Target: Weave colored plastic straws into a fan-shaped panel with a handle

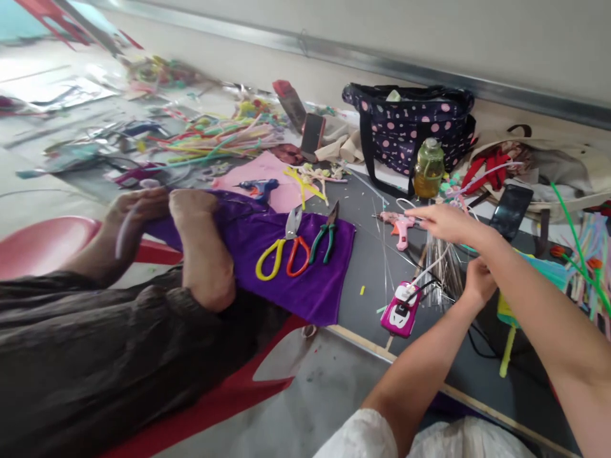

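My right hand [451, 222] reaches across the table, fingers stretched toward the rear of a pink hot glue gun [402, 229]; whether they touch it I cannot tell. Below my right forearm, my left hand [478, 281] is closed, its fingertips and anything in them hidden. Beside it lies a bundle of clear, shiny strips [439, 270]. A magenta power strip [401, 310] with a white plug and a black plug sits in front of the glue gun. Near my right forearm are a black phone [512, 210] and a turquoise and yellow item [539, 273].
At left, a co-worker's hands [191, 203] work with a pale lilac stem. Scissors [286, 245] and green-handled pliers [325, 234] lie on purple cloth [310, 299]. Behind stand a dark patterned bag [396, 127] and a bottle [428, 168]. Fuzzy stems [229, 137] cover the far table.
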{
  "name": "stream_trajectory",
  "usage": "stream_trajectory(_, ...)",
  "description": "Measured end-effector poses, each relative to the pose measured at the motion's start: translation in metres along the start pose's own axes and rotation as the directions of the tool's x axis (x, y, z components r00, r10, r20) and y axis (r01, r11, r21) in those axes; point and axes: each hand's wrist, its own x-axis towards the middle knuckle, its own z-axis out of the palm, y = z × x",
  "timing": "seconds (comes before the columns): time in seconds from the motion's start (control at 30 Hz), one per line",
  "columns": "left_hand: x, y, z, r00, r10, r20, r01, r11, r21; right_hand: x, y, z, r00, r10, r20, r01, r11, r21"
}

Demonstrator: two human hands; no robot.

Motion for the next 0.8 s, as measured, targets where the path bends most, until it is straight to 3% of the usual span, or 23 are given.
stream_trajectory(0.1,0.003,-0.002,-0.002,0.999,-0.048,0.005,0.048,0.999,-0.001,-0.057,0.005,-0.041,0.928,0.071,-0.365,-0.012,0.987,0.163)
stream_trajectory(0.2,0.003,0.004,-0.003,0.994,-0.113,0.001,0.113,0.992,0.054,-0.132,0.02,-0.059,0.762,0.246,-0.599,-0.135,0.965,0.225)
stream_trajectory(0.27,0.002,0.01,-0.003,0.993,-0.121,0.003,0.121,0.99,0.072,-0.184,0.035,-0.049,0.63,0.382,-0.676,-0.256,0.924,0.283)
stream_trajectory(0.33,0.002,0.014,-0.002,0.992,-0.125,-0.002,0.125,0.989,0.084,-0.23,0.052,-0.021,0.515,0.521,-0.68,-0.387,0.85,0.358)
stream_trajectory(0.4,0.001,0.017,-0.001,0.991,-0.132,-0.005,0.132,0.987,0.092,-0.27,0.065,0.017,0.45,0.587,-0.673,-0.513,0.787,0.343)
stream_trajectory(0.43,0.001,0.018,-0.001,0.99,-0.138,-0.003,0.138,0.987,0.086,-0.287,0.068,0.038,0.451,0.615,-0.647,-0.579,0.753,0.313)
stream_trajectory(0.53,0.002,0.019,-0.001,0.99,-0.139,-0.006,0.139,0.984,0.108,-0.33,0.067,0.094,0.521,0.676,-0.521,-0.733,0.667,0.132)
stream_trajectory(0.6,0.002,0.019,-0.001,0.99,-0.136,-0.022,0.138,0.983,0.123,-0.35,0.061,0.122,0.593,0.643,-0.486,-0.74,0.673,-0.012)
stream_trajectory(0.67,0.002,0.019,0.0,0.989,-0.142,-0.033,0.145,0.982,0.123,-0.364,0.057,0.138,0.64,0.608,-0.47,-0.715,0.696,-0.072)
stream_trajectory(0.8,0.001,0.021,0.002,0.988,-0.147,-0.043,0.151,0.982,0.116,-0.377,0.061,0.147,0.642,0.611,-0.463,-0.711,0.7,-0.062)
